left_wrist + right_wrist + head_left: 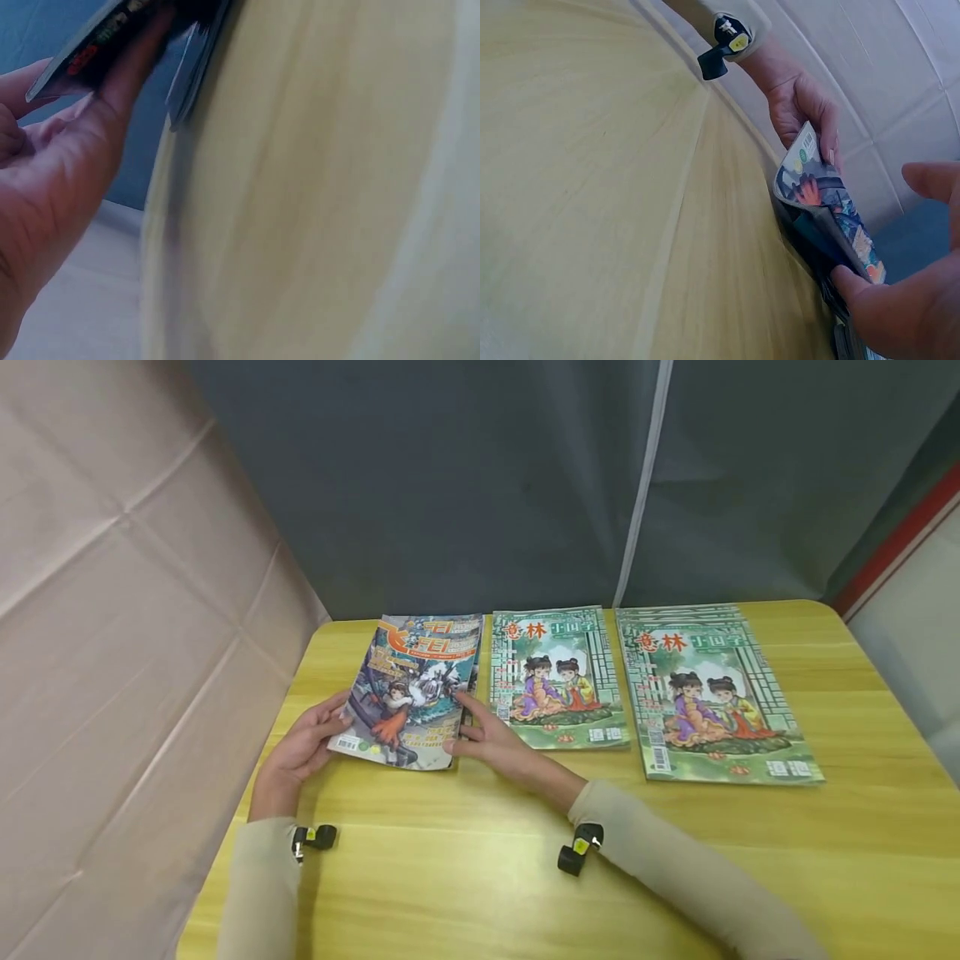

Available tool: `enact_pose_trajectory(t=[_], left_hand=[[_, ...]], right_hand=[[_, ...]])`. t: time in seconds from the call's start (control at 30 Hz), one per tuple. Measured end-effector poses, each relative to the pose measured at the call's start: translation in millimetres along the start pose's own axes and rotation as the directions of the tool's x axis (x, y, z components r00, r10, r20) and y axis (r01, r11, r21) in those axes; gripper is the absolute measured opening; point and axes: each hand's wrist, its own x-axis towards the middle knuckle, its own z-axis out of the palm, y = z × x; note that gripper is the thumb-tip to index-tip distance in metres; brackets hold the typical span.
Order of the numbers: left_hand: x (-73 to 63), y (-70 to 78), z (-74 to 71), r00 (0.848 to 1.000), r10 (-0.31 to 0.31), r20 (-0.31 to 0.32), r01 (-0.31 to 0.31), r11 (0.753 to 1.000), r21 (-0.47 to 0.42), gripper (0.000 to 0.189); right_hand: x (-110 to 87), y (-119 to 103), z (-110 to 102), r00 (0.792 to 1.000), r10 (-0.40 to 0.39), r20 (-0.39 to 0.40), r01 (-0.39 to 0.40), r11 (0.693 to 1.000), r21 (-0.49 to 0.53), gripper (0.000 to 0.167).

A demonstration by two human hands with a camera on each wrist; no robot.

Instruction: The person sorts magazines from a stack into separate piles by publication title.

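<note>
Fingers (482, 716) at dark magazine (405, 697), green magazines (558, 681) alongside

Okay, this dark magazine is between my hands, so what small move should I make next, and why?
Perhaps lower the dark magazine onto the matching magazine beneath and line up their edges: its near end is raised, the lower one shows past its far edge, your left hand pinches its left side, and your right hand touches its right side.

Dark magazine (408, 693), orange title, tilted, lower edge lifted above matching copy (446, 625)
</note>
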Motion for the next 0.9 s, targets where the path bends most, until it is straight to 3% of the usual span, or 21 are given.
enact_pose_trajectory(t=[0.1, 0.2, 0.27, 0.37, 0.43, 0.5, 0.63, 0.9], left_hand=[[-0.1, 5.7, 6.8, 0.994, -0.047, -0.094, 0.060, 0.988, 0.139, 0.064], [0.8, 14.8, 14.7, 0.980, -0.084, -0.182, 0.137, 0.944, 0.300, 0.064], [1.6, 21.3, 22.0, 0.968, -0.096, -0.231, 0.188, 0.887, 0.422, 0.065], [4.7, 28.2, 34.7, 0.956, -0.084, -0.280, 0.242, 0.766, 0.596, 0.066], [7.2, 31.6, 42.2, 0.952, -0.066, -0.299, 0.261, 0.684, 0.681, 0.066], [9.8, 33.3, 47.4, 0.949, -0.048, -0.312, 0.273, 0.620, 0.735, 0.066], [14.0, 31.6, 55.8, 0.940, -0.035, -0.339, 0.307, 0.520, 0.797, 0.070], [18.3, 22.4, 65.4, 0.915, 0.018, -0.403, 0.368, 0.373, 0.852, 0.065]], right_hand=[[-0.6, -0.5, 0.9, 1.000, -0.011, -0.022, 0.010, 1.000, -0.016, 0.093], [-0.2, -0.2, 1.1, 0.999, -0.018, -0.038, 0.017, 0.999, -0.044, 0.088], [0.1, -0.4, 1.3, 0.999, -0.021, -0.041, 0.018, 0.998, -0.058, 0.085], [-0.8, -2.7, 1.2, 0.999, -0.027, -0.044, 0.025, 0.998, -0.060, 0.084], [-1.3, -4.5, 0.6, 0.998, -0.040, -0.049, 0.037, 0.998, -0.055, 0.085], [-1.1, -5.5, -0.1, 0.997, -0.055, -0.060, 0.051, 0.997, -0.062, 0.085], [0.2, -3.7, -0.7, 0.994, -0.073, -0.083, 0.064, 0.991, -0.115, 0.085], [0.3, -2.2, 2.2, 0.995, -0.051, -0.089, 0.042, 0.994, -0.102, 0.085]])
